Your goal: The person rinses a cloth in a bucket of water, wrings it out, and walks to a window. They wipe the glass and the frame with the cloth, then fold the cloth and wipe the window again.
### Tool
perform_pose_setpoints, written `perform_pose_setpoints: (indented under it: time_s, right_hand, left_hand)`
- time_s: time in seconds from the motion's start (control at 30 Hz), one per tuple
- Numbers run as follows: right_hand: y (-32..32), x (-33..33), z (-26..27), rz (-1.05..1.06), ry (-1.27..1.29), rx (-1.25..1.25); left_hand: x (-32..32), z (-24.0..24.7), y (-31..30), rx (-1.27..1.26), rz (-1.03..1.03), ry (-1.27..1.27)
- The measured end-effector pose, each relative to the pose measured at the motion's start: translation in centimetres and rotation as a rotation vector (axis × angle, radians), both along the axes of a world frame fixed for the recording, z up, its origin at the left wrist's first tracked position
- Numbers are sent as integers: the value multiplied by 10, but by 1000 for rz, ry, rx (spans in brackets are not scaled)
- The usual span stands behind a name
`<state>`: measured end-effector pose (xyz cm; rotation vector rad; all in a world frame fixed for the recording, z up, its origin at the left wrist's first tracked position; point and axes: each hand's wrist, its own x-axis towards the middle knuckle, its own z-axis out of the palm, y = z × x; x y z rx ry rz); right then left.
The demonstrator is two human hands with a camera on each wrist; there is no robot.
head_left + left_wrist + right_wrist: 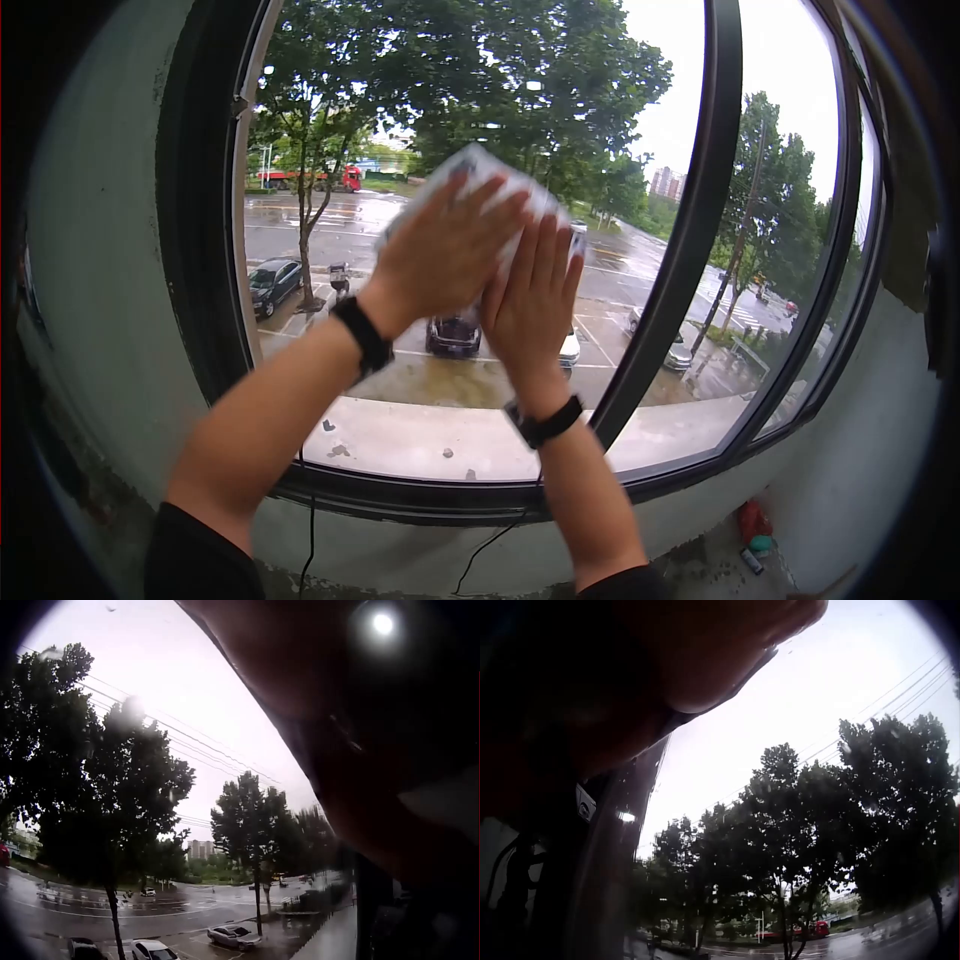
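Both hands lie flat on a whitish sheet with dark patches [478, 160], over the window glass [400, 385]. My left hand [440, 250] slants up to the right across the sheet, its fingers straight. Close beside it, my right hand [532, 300] points upward with straight fingers overlapping the sheet's lower right part. Much of the sheet is hidden beneath the hands; whether it is cloth or paper I cannot tell. In the left wrist view the left hand [292, 667] is a dark shape, and the right hand [712, 660] looks similar in the right wrist view.
A dark window frame [205, 200] surrounds the pane, with an upright bar [690, 230] to the right. Outside lies a pale ledge [400, 440]. Black cables [311, 530] hang below the sill. Red and teal items [755, 522] lie on the floor at lower right.
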<state>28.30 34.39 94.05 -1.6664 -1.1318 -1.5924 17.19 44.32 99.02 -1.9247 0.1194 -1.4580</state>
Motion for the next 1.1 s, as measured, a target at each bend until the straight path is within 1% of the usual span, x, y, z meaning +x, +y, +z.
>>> perform_pose_setpoints:
  time_s: [0.13,0.17,0.23,0.27,0.33,0.37,0.4,0.43,0.5,0.57,0.6,0.63,0.67,0.73,0.87,0.9,0.93,0.97,1.0,1.03,1.07,1.1]
  right_hand:
    - [-13,-1,-102,4,140,-71]
    - [-16,1,-124,-20,156,-83]
    - [-22,4,-157,-44,165,-87]
    - [-25,5,-169,-43,179,-89]
    - [-25,7,-175,-58,190,-93]
    - [-26,7,-169,-62,187,-85]
    - [-25,6,-162,-40,193,-66]
    - [-24,6,-153,-19,200,-46]
    - [-24,13,-103,2,157,-18]
    - [-27,24,-36,3,87,-11]
    - [-29,28,0,-41,44,7]
    - [-31,33,36,-40,2,22]
    - [-31,41,69,-41,-92,70]
    - [-29,53,123,-58,-149,100]
    - [-27,60,197,-57,-73,83]
    - [-23,64,213,-42,-45,78]
    - [-14,80,233,-43,-48,79]
    - [-6,104,258,-145,-164,85]
    - [-12,98,268,-155,-129,70]
    - [-17,92,278,-166,-95,55]
    - [-23,86,289,-177,-60,40]
    - [-44,46,280,-15,175,-17]
  left_hand:
    - [4,-87,-12,-28,-8,151]
    - [6,-104,-14,-23,-14,168]
    - [5,-126,-20,-79,-73,302]
    - [4,-132,-23,-34,2,311]
    - [6,-136,-21,17,15,295]
    - [6,-130,-24,61,29,284]
    - [7,-123,-25,48,-1,296]
    - [11,-113,-23,55,-6,295]
    - [20,-69,-23,60,-89,184]
    - [26,-5,-25,62,27,213]
    - [30,25,-25,133,52,126]
    - [35,56,-25,201,75,33]
    - [40,85,-23,241,98,-20]
    - [47,133,-22,297,130,-111]
    - [64,204,-16,339,125,-203]
    - [65,216,-16,337,120,-201]
    - [61,230,-17,344,44,-137]
    - [59,245,-20,357,-32,-77]
    - [59,255,-26,457,-82,-154]
    - [60,264,-31,455,-87,-149]
    - [54,271,-44,332,-61,-25]
    - [52,275,-51,206,-34,105]
